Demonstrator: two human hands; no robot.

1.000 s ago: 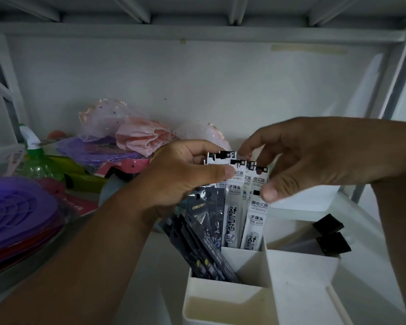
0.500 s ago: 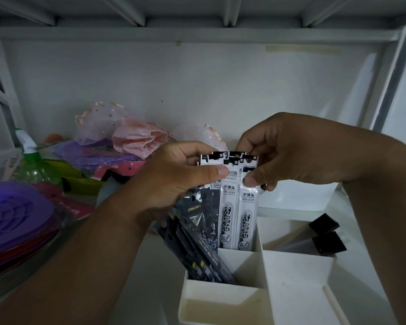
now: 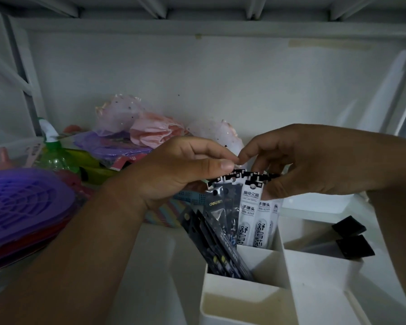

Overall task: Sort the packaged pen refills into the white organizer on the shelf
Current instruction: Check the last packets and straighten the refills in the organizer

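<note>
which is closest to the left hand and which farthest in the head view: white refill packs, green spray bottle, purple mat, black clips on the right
From the left hand:
1. white refill packs, right at its fingertips
2. green spray bottle, to its left at the back
3. purple mat, far left, and black clips, lower right: too close to call

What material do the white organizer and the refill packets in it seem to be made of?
The white organizer looks like rigid matte plastic: thin, straight, evenly coloured walls with no shine. The white refill packets and the dark refill packets look like glossy plastic film, possibly foil-lined on the dark ones: they reflect light, crease slightly, and have punched hang holes at the top.
</note>
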